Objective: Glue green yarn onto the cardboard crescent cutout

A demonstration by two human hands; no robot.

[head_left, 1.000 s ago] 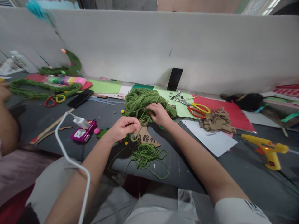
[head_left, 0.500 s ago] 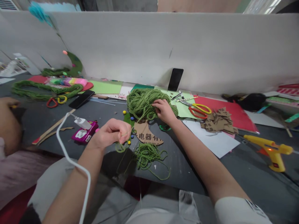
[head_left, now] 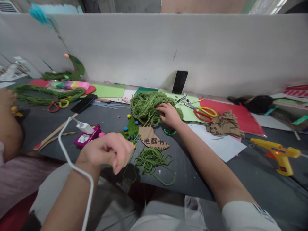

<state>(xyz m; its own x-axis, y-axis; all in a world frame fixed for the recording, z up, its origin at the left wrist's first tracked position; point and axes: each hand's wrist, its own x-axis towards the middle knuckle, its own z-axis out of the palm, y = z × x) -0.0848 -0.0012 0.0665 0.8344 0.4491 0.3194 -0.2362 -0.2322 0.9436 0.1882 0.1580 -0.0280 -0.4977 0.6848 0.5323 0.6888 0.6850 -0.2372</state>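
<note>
Looping near left, a white cable (head_left: pixel 91 189) could snag if bumped. The left hand (head_left: pixel 110 152), seemingly clenched on a yarn strand (head_left: pixel 132 154), could knot it by tugging against loose coils (head_left: pixel 150 160). Cardboard (head_left: pixel 146 133) separates these from the far yarn heap (head_left: pixel 144 104) under the right hand (head_left: pixel 169 115), its grip impossible to tell; scissors (head_left: pixel 192 106) and glue gun (head_left: pixel 274 147) lie right.

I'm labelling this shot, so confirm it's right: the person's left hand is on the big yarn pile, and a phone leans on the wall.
Wrong hand: the head view shows the right hand on the big yarn pile; the left hand is off it. A phone does lean on the wall.
</note>
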